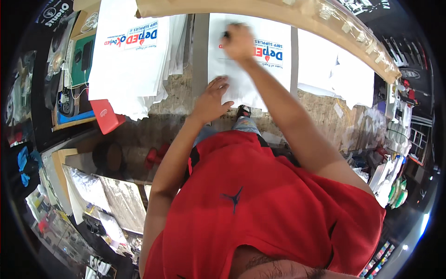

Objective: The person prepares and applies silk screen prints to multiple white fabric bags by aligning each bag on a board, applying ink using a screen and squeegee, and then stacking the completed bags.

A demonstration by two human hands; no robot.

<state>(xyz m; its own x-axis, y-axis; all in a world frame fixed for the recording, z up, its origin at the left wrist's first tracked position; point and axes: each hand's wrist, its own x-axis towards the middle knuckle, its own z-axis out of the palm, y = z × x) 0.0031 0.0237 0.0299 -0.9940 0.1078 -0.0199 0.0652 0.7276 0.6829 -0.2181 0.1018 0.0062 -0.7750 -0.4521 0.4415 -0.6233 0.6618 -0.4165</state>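
White and printed in blue and red, the sheet [234, 74] lies in front of the person in the head view, over a grey board [200, 51] that shows as a strip down either side. Its print stands upside down as seen from here, and the right hand and forearm cover part of it.

The right hand [240, 43] is over the sheet's upper part, its fingers curled around a small dark object [226, 34] – blur hides what that object is, and whether it bears on the paper. The left hand [213, 100] rests at the sheet's lower left, its grip loose, fingers spread and pinching nothing.

Left of the board is a stack [125, 69] of white sheets, the top one printed in the same colours; a red box [108, 118] sits just below it. White paper [344, 69] lies to the right, and a long brown cardboard piece [274, 9] crosses the top edge.

The step in hand looks like working over the sheet's face with the dark object while the left hand steadies it. My judgement is that the next stroke calls for even pressure from the right – and a left hand kept flat, clear of its path, so the sheet does not slip or crease.
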